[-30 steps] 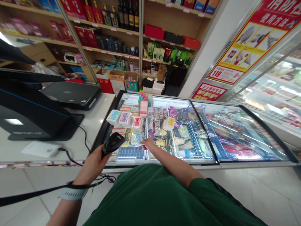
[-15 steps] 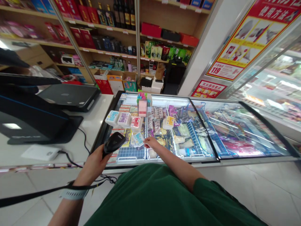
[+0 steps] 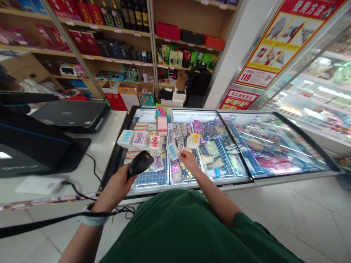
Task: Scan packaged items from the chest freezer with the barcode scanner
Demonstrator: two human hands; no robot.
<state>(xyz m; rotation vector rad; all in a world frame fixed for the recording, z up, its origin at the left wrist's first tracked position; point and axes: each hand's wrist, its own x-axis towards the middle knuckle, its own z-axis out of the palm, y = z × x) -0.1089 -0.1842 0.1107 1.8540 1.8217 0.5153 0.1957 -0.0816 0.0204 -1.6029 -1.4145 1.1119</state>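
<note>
My left hand is wrapped round a black handheld barcode scanner, its head above the freezer's glass top. My right hand pinches the right side of a flat, clear packet with a blue label; its exact kind is unclear. Just left of that lies a similar packet with a purple label, close to the scanner head. Farther back, a row of clear packs carries blue, purple and red labels. A yellow-labelled pack lies apart, to the right.
Frozen goods in wire baskets show through the glass. On the counter at left stand a dark monitor stand, a black flat device and a white box with a cable. Shelves rise behind.
My right hand has moved right with the blue-labelled packet, away from the purple-labelled one now showing. The scanner has shifted slightly right. The camera view has turned a little.
</note>
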